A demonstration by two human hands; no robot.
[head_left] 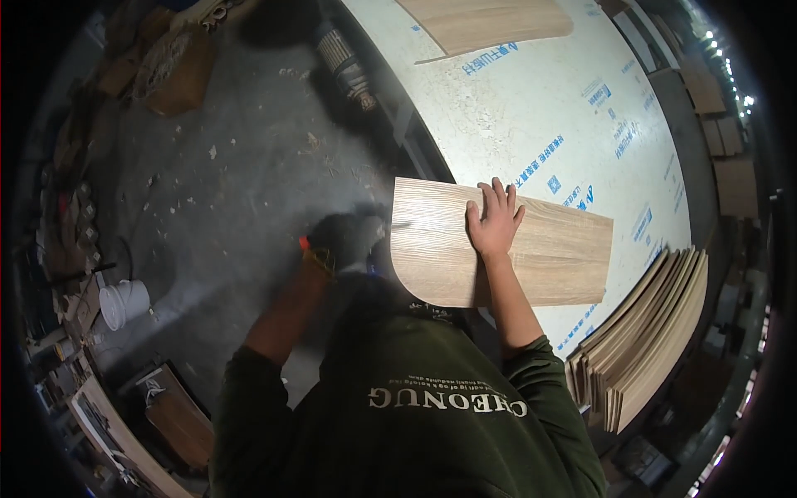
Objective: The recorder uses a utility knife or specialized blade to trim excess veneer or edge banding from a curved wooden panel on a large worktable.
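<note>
Wood-grain board lies on pale tabletop, left end jutting past table edge, near-left corner rounded; right hand flat on board, fingers spread wide. Left hand dark, blurred, just beside overhanging end; grip cannot be told. Grey floor stretches leftward; tabletop strip separates board from far panel; panel stack borders near-right side

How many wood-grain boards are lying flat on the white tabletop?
2 visible: the near board under the person's right hand, and the far board at the far end of the tabletop. Others could be hidden beneath them.
</note>
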